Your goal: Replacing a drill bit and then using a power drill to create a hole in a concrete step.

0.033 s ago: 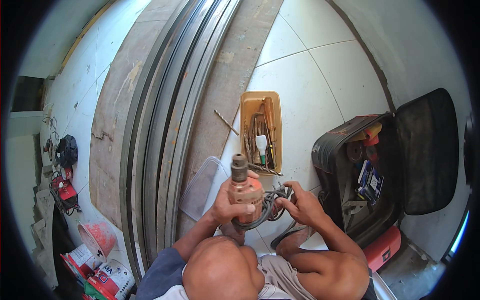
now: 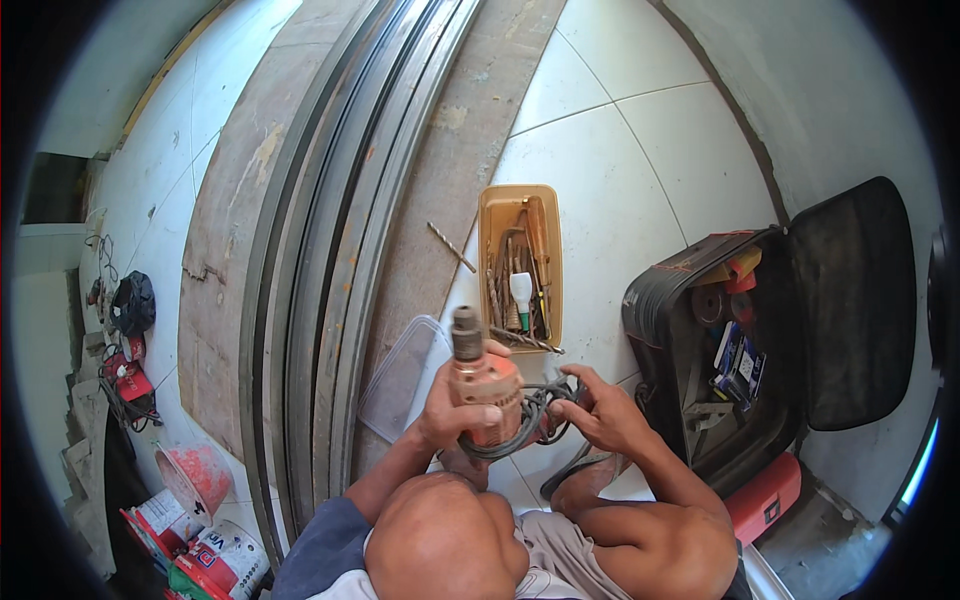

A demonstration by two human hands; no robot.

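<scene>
While I am looking down over the person's head, the left hand point(image 2: 452, 405) is wrapping closed around the body of an orange electric drill with a grey metal chuck point(image 2: 480, 385), holding it upright with the chuck pointing away from me. The right hand point(image 2: 600, 410) is resting half open, fingers spread, on the coiled grey power cord point(image 2: 535, 410) just beside the drill, touching it rather than gripping it. Both are hovering above the white tiled floor point(image 2: 640, 160). Just beyond the drill, a tan rectangular plastic tray point(image 2: 492, 215) is lying full of drill bits and hand tools, with one loose twist drill bit point(image 2: 452, 247) to its left. An open black tool case point(image 2: 660, 300) is sitting to the right, and a clear plastic lid point(image 2: 395, 385) is lying to the left.
</scene>
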